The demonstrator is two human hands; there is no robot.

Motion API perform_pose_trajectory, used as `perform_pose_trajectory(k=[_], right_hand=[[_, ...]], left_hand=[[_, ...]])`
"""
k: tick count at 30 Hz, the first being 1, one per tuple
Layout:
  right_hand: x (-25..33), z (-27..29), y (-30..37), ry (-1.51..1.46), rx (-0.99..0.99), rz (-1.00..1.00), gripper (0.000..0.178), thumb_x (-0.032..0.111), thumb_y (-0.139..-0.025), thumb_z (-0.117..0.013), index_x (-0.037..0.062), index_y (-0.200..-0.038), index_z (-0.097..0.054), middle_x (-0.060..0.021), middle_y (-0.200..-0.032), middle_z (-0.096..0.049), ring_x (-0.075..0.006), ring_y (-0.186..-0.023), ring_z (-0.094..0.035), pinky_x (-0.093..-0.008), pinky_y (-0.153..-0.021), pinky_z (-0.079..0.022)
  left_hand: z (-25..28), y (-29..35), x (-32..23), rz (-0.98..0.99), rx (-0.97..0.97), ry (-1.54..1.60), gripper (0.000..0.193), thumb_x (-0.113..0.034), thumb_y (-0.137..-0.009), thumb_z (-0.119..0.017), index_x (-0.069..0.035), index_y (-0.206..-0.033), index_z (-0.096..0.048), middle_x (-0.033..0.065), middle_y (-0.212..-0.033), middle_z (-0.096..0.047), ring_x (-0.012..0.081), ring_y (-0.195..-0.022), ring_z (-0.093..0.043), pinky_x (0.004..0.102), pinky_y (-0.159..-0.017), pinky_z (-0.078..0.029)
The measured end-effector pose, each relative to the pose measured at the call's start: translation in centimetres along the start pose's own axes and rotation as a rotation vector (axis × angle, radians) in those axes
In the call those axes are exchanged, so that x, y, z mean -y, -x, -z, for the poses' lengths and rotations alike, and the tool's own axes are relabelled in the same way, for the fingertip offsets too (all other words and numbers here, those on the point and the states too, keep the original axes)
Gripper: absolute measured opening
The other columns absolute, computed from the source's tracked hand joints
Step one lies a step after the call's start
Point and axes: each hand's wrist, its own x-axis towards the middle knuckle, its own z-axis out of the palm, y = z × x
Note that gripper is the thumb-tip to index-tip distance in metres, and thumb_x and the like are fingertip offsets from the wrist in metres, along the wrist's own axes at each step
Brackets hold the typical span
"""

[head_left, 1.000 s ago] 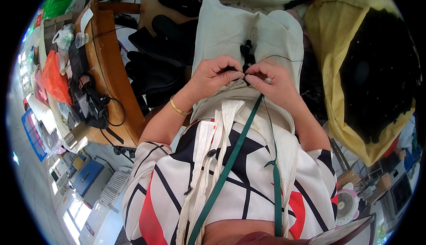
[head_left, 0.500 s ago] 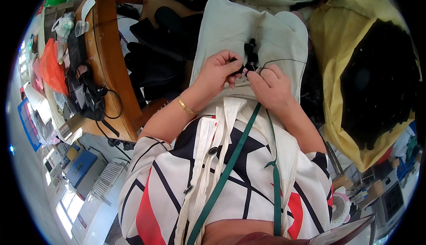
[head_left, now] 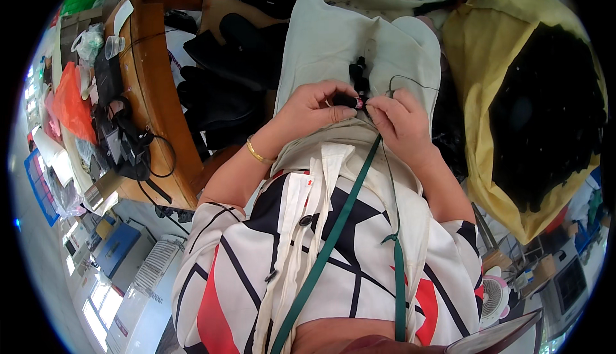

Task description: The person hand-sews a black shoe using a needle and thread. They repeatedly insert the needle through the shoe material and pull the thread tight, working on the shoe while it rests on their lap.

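Observation:
Above my lap, my left hand (head_left: 316, 106) pinches a small black soft-looking piece (head_left: 344, 100) with a pink, patterned end. My right hand (head_left: 403, 122) is closed, thumb and fingertips pressed together right beside that pink end; whatever is between them is too small to make out. By its fingers, a thin dark cord (head_left: 414, 82) loops out to the right. More small black pieces (head_left: 358, 72) lie in a line on the cream apron (head_left: 327, 40) over my legs, just beyond the hands. A green strap (head_left: 333, 235) runs down my front.
A wooden table (head_left: 154, 91) with bags and cables stands at the left. Black shoe-like items (head_left: 221, 91) are heaped between it and my lap. To the right, a yellow sack (head_left: 478, 97) holds a mass of black pieces (head_left: 545, 117). A small fan (head_left: 494, 299) is at lower right.
My left hand has turned, showing more of the black piece and its pink end. The right hand has shifted slightly right, its fingertips now at that end.

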Motion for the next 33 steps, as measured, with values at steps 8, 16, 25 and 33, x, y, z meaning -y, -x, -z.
perform_pose_trajectory(k=[8, 16, 25, 33], right_hand=[[0.9, -0.4, 0.3, 0.022, -0.001, 0.105, 0.018, 0.002, -0.08, -0.07, 0.0052, -0.098, -0.066, -0.0061, -0.076, -0.056, -0.0241, -0.07, -0.059, -0.0322, -0.059, -0.05], [1.2, 2.4, -0.6, -0.678, 0.158, -0.607, 0.007, 0.003, -0.095, -0.062, 0.0004, -0.101, -0.064, -0.0071, -0.083, -0.063, -0.0123, -0.076, -0.063, -0.0254, -0.065, -0.048], [1.0, 4.0, -1.8, -0.535, 0.522, -0.718, 0.009, 0.011, -0.094, -0.065, 0.0038, -0.1, -0.066, -0.0015, -0.07, -0.06, -0.0071, -0.062, -0.051, -0.0242, -0.059, -0.043], [0.3, 3.6, -0.8, -0.565, 0.48, -0.49, 0.016, 0.002, -0.091, -0.063, 0.0037, -0.107, -0.069, -0.0025, -0.078, -0.066, -0.0072, -0.069, -0.055, -0.0231, -0.064, -0.046]], left_hand=[[-0.1, 0.2, -0.3, -0.057, -0.013, -0.191, 0.021, -0.002, -0.089, -0.07, 0.001, -0.109, -0.067, 0.0021, -0.102, -0.066, 0.0066, -0.092, -0.061, 0.0209, -0.079, -0.05], [0.3, 0.4, -0.4, -0.163, -0.012, -0.293, 0.019, 0.001, -0.087, -0.071, -0.001, -0.105, -0.067, 0.0025, -0.097, -0.066, 0.0079, -0.088, -0.061, 0.021, -0.076, -0.049], [0.3, 0.3, -1.3, -0.337, 0.033, -0.442, 0.022, 0.005, -0.079, -0.075, -0.005, -0.097, -0.067, 0.0019, -0.093, -0.066, 0.013, -0.086, -0.06, 0.0245, -0.076, -0.046], [0.1, 0.5, -1.4, -0.316, 0.046, -0.399, 0.023, 0.005, -0.078, -0.076, -0.005, -0.096, -0.067, 0.0014, -0.092, -0.066, 0.013, -0.085, -0.059, 0.0245, -0.074, -0.045]])
